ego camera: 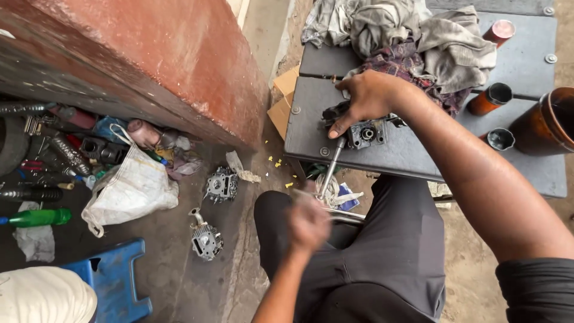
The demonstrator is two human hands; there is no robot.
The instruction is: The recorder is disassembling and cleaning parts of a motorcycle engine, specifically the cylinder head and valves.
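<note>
My right hand (pixel 365 98) presses down on a small dark metal engine part (pixel 366 133) that lies on a grey metal workbench (pixel 311 137). A long metal tool shaft (pixel 330 166) runs from that part down toward my left hand (pixel 308 222), which is blurred and closed around the shaft's lower end above my lap. My dark trousers fill the frame's lower middle.
Grey rags (pixel 406 30) are heaped at the bench's back. Several rusty cylinders (pixel 491 98) stand on its right side. Two engine parts (pixel 206 239) (pixel 222 184), a white sack (pixel 128 188), a blue plastic stool (pixel 113 278) and tools under a red wall (pixel 161 60) are at left.
</note>
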